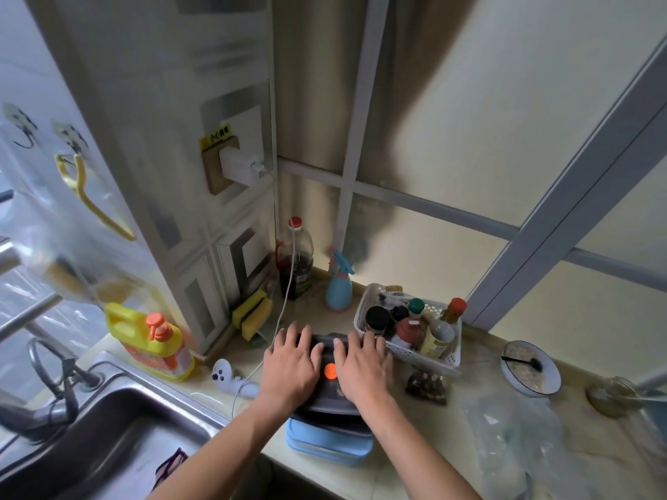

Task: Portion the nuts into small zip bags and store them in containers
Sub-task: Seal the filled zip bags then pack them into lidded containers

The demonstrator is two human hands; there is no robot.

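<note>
A dark grey lid (326, 396) with an orange dot lies on a light blue container (330, 443) at the counter's front edge. My left hand (290, 366) presses flat on the lid's left half, fingers straight. My right hand (362, 368) presses flat on its right half the same way. A small zip bag of mixed nuts (426, 386) lies on the counter just right of the container, apart from both hands. Clear plastic bags (512, 438) lie crumpled further right.
A white basket (447, 359) of bottles and jars stands behind the right hand. A bowl with a black spoon (530, 368) sits at right. A steel sink (108, 434), yellow detergent bottle (151, 342), white controller (225, 375), charging cable, sponges and spray bottle (339, 286) are to the left and behind.
</note>
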